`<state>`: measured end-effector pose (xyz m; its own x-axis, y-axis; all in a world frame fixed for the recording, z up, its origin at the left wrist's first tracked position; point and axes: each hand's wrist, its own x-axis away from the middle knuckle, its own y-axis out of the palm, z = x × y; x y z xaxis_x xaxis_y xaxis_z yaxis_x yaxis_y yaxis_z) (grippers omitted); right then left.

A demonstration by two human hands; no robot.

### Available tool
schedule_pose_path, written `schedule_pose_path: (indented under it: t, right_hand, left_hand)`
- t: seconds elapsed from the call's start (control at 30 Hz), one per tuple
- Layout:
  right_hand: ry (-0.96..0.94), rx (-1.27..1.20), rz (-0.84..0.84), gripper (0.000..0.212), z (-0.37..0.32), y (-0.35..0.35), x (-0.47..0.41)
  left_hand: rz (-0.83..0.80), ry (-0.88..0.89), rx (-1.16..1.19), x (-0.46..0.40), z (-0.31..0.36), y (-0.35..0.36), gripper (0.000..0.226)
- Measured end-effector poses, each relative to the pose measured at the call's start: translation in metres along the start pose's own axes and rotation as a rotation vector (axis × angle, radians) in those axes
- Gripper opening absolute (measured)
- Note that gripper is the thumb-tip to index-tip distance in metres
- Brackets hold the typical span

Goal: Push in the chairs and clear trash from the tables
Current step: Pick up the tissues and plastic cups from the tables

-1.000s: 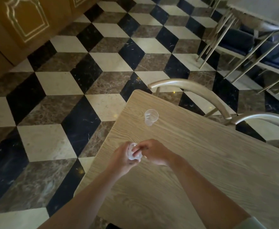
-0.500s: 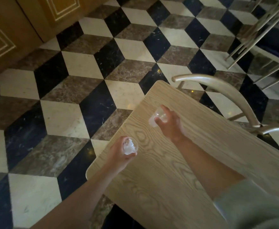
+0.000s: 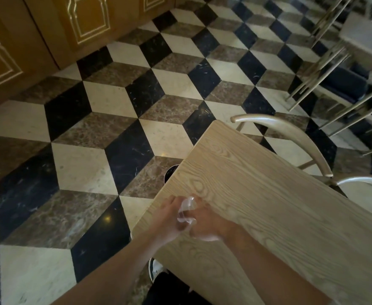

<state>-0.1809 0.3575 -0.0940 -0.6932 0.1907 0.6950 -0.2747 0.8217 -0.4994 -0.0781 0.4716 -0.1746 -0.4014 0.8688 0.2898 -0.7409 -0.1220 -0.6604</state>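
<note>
Over the near left edge of the light wooden table my two hands meet around clear plastic cups. My left hand grips the cups from the left. My right hand presses against them from the right, fingers curled on the plastic. The cups are blurred, and I cannot tell whether one sits inside the other. A gold-backed chair stands tucked at the table's far side, with a second chair back at its right.
The floor is black, cream and brown marble in a cube pattern. Wooden panelled cabinets run along the upper left. Another table with metal-legged dark chairs stands at the upper right. My shoe shows under the table edge.
My right hand took the second cup from the table and brought it back to my left hand. The table top now has no cup on it. The view has shifted left.
</note>
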Motion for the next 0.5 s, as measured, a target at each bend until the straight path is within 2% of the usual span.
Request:
schedule_pose_path:
  t: [0.1,0.2,0.33,0.4,0.5]
  right_hand:
    - [-0.008,0.096,-0.026,0.061,-0.019,0.011,0.018]
    - [-0.029,0.179,-0.027,0.065,-0.023,0.030,0.012]
    - [-0.177,0.320,-0.065,0.060,-0.050,0.062,-0.002]
    - [-0.176,0.291,-0.087,0.063,-0.071,0.074,-0.003]
    - [-0.151,0.162,-0.020,0.079,-0.100,0.091,-0.009]
  left_hand:
    - [-0.019,0.082,-0.079,0.018,0.005,-0.005,0.059]
    - [-0.012,0.065,-0.107,0.041,0.003,-0.015,0.063]
    - [0.060,-0.024,-0.139,0.083,-0.017,-0.038,0.070]
    - [0.081,-0.078,-0.115,0.097,-0.030,-0.050,0.069]
    - [0.076,-0.143,-0.063,0.114,-0.050,-0.079,0.074]
